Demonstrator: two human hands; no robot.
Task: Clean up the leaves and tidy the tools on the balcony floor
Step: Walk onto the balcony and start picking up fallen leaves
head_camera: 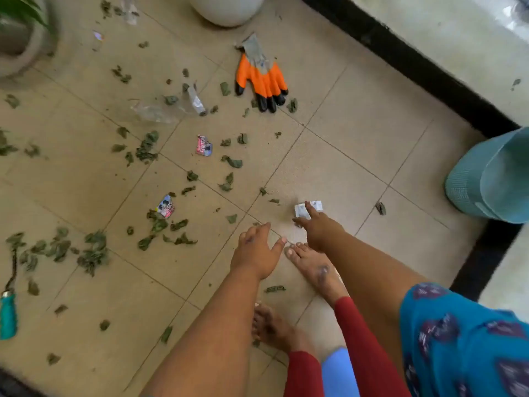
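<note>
Although the person's right hand reaches down with straight fingers touching a small white wrapper, the cleanup looks barely begun. The left hand hovers open beside it, holding nothing. Dry leaves lie scattered across the beige tiled floor, with coloured wrappers, clear plastic, an orange glove and a teal-handled tool at the left edge. A teal bin stands right, white pots above.

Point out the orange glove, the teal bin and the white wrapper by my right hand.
orange glove (262, 77): head view, orange palm.
teal bin (469, 187): head view, outer wall.
white wrapper (301, 210): head view, left part.
</note>
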